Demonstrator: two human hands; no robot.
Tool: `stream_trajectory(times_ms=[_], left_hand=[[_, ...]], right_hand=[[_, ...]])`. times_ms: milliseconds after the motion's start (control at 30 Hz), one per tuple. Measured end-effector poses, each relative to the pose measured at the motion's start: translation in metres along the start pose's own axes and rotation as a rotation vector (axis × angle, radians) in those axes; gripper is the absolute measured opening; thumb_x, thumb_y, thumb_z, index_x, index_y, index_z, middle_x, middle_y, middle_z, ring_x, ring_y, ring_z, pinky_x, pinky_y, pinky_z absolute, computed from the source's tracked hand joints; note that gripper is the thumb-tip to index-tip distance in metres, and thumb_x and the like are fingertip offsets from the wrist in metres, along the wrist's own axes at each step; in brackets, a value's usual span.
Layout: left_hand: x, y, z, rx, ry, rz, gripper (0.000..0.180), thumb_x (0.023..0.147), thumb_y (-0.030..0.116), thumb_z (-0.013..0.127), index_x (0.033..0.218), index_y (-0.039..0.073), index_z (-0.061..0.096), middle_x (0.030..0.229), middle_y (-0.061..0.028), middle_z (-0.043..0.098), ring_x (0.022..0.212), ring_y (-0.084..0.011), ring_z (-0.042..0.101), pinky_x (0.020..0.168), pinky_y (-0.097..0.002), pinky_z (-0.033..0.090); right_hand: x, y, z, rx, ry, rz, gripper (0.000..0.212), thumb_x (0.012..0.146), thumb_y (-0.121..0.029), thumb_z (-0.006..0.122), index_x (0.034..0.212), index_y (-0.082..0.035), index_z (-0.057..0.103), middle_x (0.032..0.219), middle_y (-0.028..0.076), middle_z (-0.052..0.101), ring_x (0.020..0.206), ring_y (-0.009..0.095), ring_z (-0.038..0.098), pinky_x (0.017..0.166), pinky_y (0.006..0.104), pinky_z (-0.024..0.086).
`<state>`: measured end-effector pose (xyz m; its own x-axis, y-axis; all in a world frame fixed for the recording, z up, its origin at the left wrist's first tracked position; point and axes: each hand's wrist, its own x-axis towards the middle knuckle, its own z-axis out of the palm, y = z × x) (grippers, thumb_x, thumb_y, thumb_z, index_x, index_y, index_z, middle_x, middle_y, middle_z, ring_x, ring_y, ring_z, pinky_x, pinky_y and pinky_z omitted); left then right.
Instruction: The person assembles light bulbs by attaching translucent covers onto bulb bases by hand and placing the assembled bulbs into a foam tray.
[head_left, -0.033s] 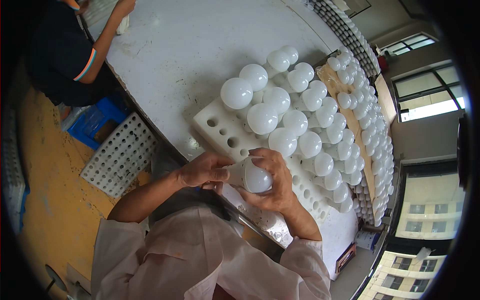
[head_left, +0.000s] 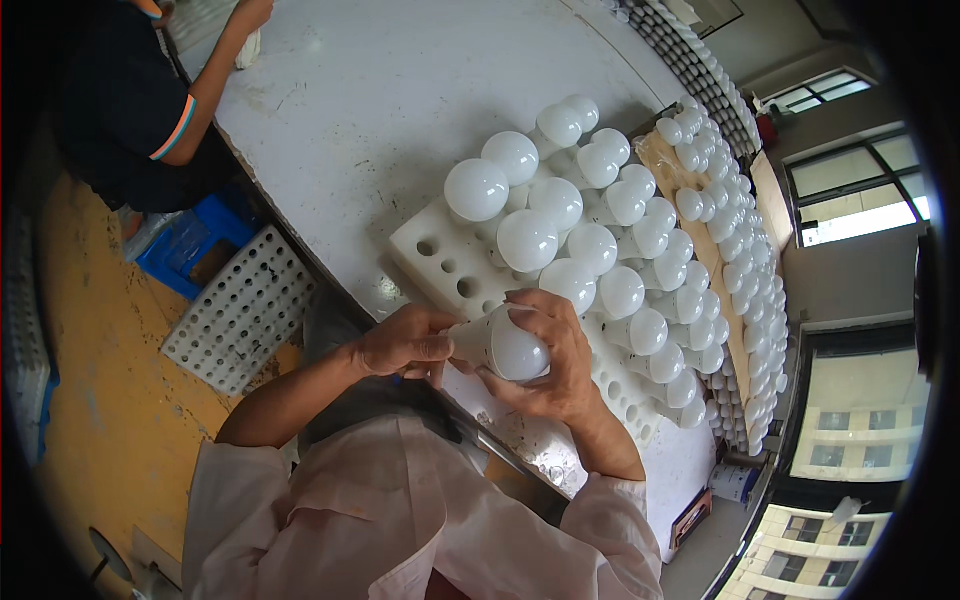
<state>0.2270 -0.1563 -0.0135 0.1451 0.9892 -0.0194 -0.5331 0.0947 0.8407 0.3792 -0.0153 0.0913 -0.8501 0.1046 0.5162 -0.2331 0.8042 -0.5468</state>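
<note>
A glossy, rounded bulb (head_left: 515, 350) is pinched by the left grip (head_left: 408, 345) and clasped by the right grip (head_left: 560, 365) by the surface (head_left: 340, 130)'s near edge.

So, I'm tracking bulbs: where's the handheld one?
Just below centre in the head view, the bulb is held between the left hand and right hand, near the bulb-bearing white tray.

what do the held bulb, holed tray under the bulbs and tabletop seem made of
Held bulb: glossy, milky plastic or glass, judging by its smooth shine. Holed tray: perhaps matte foam or plastic; its thick white body looks dull. Tabletop: possibly laminate or painted board; smooth, pale, scuffed.
</note>
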Motion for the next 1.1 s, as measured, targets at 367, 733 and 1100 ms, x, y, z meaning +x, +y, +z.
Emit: stream_trajectory(times_ms=[367, 733, 1100], left_hand=[[-0.031, -0.005, -0.014, 0.107, 0.243, -0.01, 0.039, 0.086, 0.021, 0.066, 0.11, -0.008, 0.056, 0.097, -0.0191, 0.068, 0.065, -0.0147, 0.065, 0.048, -0.0199, 0.048], [-0.01, 0.012, -0.036, 0.971, 0.941, 0.436, 0.063, 0.067, 0.012, 0.082, 0.121, -0.003, 0.054, 0.123, -0.0158, 0.059, 0.111, -0.0233, 0.056, 0.094, -0.0367, 0.045], [0.017, 0.027, -0.081, 1.012, 0.58, 0.058, 0.069, 0.051, 0.019, 0.091, 0.11, 0.002, 0.058, 0.097, -0.0125, 0.068, 0.091, -0.024, 0.066, 0.08, -0.0355, 0.055]], right_hand=[[0.081, 0.031, 0.031, -0.499, -0.27, -0.137, 0.068, 0.067, -0.022, 0.078, 0.129, -0.017, 0.052, 0.128, 0.011, 0.046, 0.12, 0.033, 0.044, 0.097, 0.0458, 0.041], [0.06, 0.024, -0.027, -0.41, -0.097, -0.074, 0.062, 0.07, -0.022, 0.079, 0.127, -0.015, 0.055, 0.126, 0.013, 0.048, 0.119, 0.034, 0.046, 0.096, 0.0453, 0.042], [0.011, 0.191, -0.214, -0.877, 0.19, 0.595, 0.05, 0.08, -0.028, 0.07, 0.124, -0.009, 0.057, 0.124, 0.016, 0.056, 0.111, 0.034, 0.056, 0.095, 0.0398, 0.045]])
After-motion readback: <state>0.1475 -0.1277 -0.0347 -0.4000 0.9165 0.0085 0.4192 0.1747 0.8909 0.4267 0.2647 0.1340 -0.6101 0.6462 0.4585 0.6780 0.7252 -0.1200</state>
